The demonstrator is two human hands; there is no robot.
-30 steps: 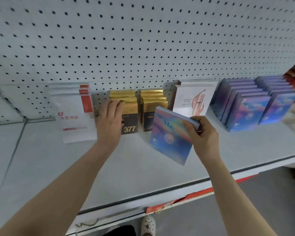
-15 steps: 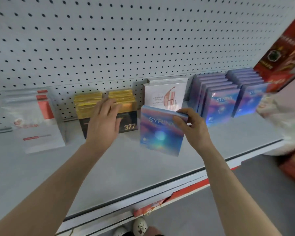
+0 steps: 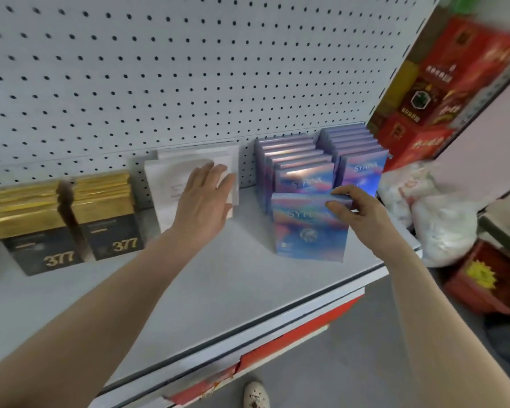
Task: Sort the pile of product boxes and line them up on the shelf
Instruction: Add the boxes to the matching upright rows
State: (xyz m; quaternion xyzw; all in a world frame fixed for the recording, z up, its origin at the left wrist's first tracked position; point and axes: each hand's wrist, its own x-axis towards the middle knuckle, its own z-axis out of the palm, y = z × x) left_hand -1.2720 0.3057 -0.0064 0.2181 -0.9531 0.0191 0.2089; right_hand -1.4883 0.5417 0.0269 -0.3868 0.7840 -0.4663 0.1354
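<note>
The right hand [image 3: 362, 219] pinches the top right corner of a flat iridescent blue-and-purple cardboard box [image 3: 304, 231]. Its thumb lies on the printed front face and its fingers curl over the top edge behind. The box stands nearly upright with its lower edge at the grey metal shelf [image 3: 189, 290], just in front of the left row of matching iridescent boxes [image 3: 295, 163]. A second matching row [image 3: 357, 154] stands just beside the first, to the right. Both rows run back to the grey pegboard wall [image 3: 189, 69].

The left hand [image 3: 203, 198] rests flat against the front of a short row of white boxes [image 3: 171, 187], fingers straight and close together, gripping nothing. Further left stand two rows of black-and-gold boxes [image 3: 42, 231] marked 377.

Beyond the shelf's right end are stacked red cartons [image 3: 439, 83] and a white plastic bag [image 3: 442, 225]. A white shoe [image 3: 255, 396] shows on the floor below.
</note>
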